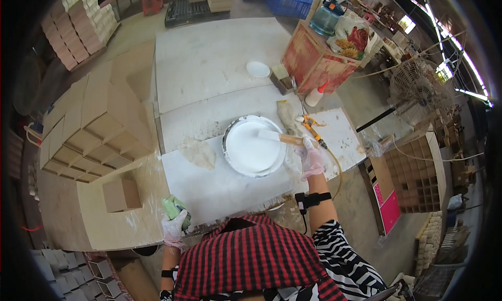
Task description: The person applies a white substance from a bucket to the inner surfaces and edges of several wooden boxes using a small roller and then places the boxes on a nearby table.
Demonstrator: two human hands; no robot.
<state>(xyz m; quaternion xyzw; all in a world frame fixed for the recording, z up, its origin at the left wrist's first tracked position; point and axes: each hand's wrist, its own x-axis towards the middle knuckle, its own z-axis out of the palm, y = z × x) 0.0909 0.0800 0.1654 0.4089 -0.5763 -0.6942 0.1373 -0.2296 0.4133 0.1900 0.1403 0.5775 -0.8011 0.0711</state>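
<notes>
My right hand (312,160), in a thin clear glove, is closed round the wooden handle of a flat brush (293,139). Its white end lies over the round bucket (228,157), against the white liquid (252,150) inside. In a similar glove, my left hand (174,229) is closed on a green object (172,206) at the table's near left edge. Whether that is a cloth or a small tool I cannot tell. A single brown cardboard box (121,195) sits on the wooden board left of this hand.
Stacked brown boxes (94,128) rise at the left. Beyond the bucket lie a yellow air gun (312,125) with its hose, a stained cloth (287,117), a white bowl (258,69) and a red-tipped bottle (315,96). A reddish crate (319,58) and a fan (422,94) stand right.
</notes>
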